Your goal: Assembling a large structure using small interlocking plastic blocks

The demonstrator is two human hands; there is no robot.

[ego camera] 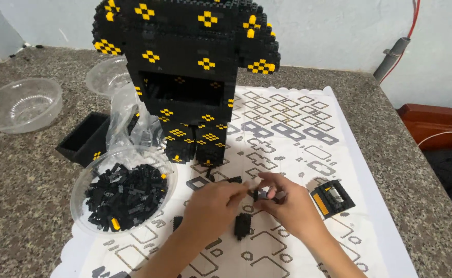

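A tall black brick figure (185,77) with yellow diamond marks stands at the back of a white patterned mat (298,134). In front of it my left hand (213,203) and my right hand (290,206) meet over the mat, fingertips pinched together on a small black brick piece (256,194). A small black brick assembly (242,225) lies on the mat just below my hands. A clear bowl (82,191) full of loose black bricks sits to the left of my left hand.
A small black and yellow brick block (332,198) lies right of my right hand. Two empty clear bowls (20,105) (107,76), a crumpled plastic bag (128,121) and a black brick box (84,138) sit at the left on the speckled stone counter (20,180).
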